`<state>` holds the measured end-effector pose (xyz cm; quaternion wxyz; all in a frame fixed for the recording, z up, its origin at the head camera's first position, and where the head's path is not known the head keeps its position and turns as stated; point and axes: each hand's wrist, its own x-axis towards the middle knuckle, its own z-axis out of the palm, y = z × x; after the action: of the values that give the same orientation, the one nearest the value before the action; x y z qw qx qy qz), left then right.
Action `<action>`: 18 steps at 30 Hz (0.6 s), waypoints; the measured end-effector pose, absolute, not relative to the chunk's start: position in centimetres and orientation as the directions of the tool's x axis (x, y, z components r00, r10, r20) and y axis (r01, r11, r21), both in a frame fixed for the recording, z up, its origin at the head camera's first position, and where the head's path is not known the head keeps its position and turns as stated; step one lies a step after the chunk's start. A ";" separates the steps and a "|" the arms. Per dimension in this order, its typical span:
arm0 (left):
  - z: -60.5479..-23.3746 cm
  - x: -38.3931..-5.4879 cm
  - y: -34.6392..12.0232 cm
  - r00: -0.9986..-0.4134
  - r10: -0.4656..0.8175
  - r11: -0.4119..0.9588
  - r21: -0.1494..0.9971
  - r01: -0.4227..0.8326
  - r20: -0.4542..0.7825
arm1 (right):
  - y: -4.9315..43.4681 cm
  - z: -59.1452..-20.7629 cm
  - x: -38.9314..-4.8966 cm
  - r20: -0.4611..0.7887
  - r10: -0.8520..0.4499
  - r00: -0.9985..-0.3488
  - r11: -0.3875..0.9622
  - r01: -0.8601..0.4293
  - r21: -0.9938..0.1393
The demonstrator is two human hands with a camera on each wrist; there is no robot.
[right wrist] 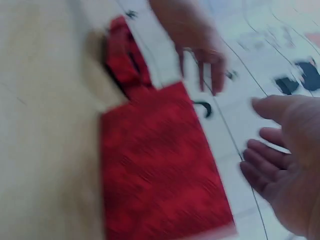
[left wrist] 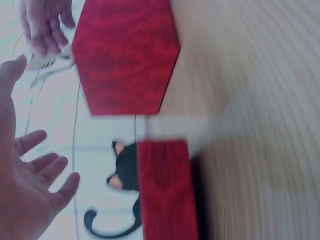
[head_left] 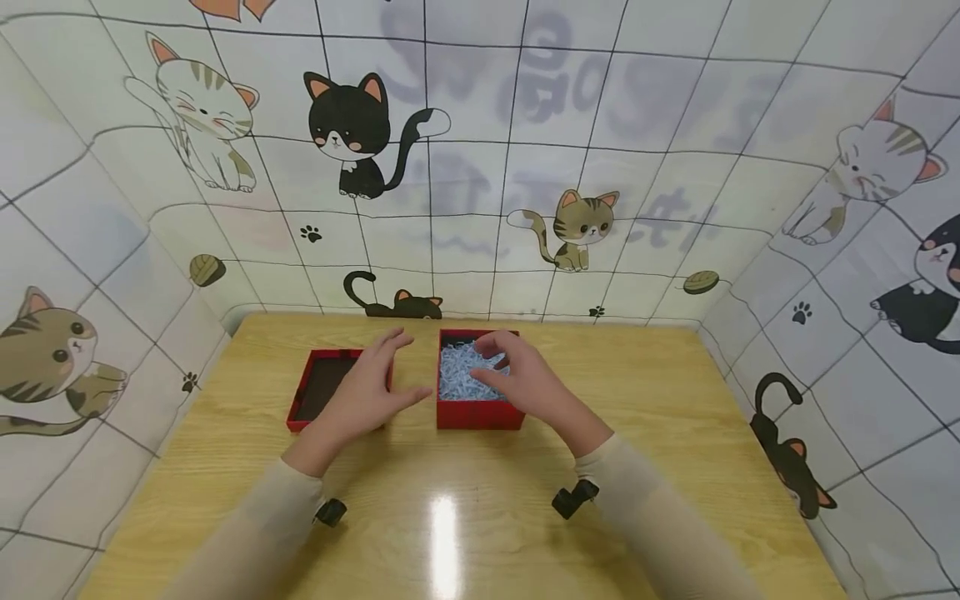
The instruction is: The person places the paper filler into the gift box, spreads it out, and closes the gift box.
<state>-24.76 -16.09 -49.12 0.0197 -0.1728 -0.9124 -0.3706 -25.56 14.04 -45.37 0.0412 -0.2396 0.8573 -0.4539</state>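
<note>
A red box [head_left: 480, 415] stands upright and open-topped on the table, filled with light blue shredded paper [head_left: 456, 375]. My right hand [head_left: 521, 379] hovers over the box's right side, thumb and fingers apart and loosely bent, holding nothing. To the left lies a shallow red lid [head_left: 306, 392] with its dark inside facing up. My left hand [head_left: 363, 392] is above the lid's right part and hides some of it; its fingers are spread. In the left wrist view the box [left wrist: 127, 60] and lid [left wrist: 167, 190] show their red patterned sides, a small gap between them.
The wooden table [head_left: 630, 392] carries the box and lid near its back edge. Walls of white tiled-pattern cloth [head_left: 480, 183] with cartoon cats enclose it at the back and both sides. A small black device [head_left: 576, 498] sits at the right wrist, another [head_left: 331, 512] at the left.
</note>
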 end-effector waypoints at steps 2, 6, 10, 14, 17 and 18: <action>-48.7 -24.3 -17.8 -0.937 0.278 0.679 0.647 0.348 0.212 | 13.0 -45.9 -24.5 0.217 -0.462 -0.860 0.443 -0.436 -0.783; -48.3 -23.3 -21.6 -0.934 0.229 0.670 0.651 0.357 0.275 | 9.8 -46.7 -21.9 0.300 -0.534 -0.791 0.371 -0.538 -0.757; -48.6 -22.7 -25.2 -0.937 0.204 0.634 0.690 0.348 0.285 | 6.4 -47.3 -19.6 0.289 -0.581 -0.761 0.311 -0.536 -0.785; -49.4 -22.2 -28.5 -0.948 0.178 0.611 0.726 0.315 0.263 | 3.1 -49.3 -18.2 0.232 -0.580 -0.781 0.311 -0.476 -0.823; -50.2 -21.9 -30.8 -0.967 0.146 0.606 0.753 0.256 0.211 | 1.0 -51.0 -17.7 0.160 -0.550 -0.820 0.337 -0.393 -0.856; -50.6 -21.9 -31.5 -0.973 0.139 0.604 0.763 0.231 0.185 | 0.4 -51.5 -17.6 0.133 -0.533 -0.835 0.351 -0.362 -0.864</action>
<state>-21.93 -31.46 -50.56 0.0532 -0.1034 -0.8940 -0.4327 -17.62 0.43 -51.53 0.0858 -0.2737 0.8173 -0.4998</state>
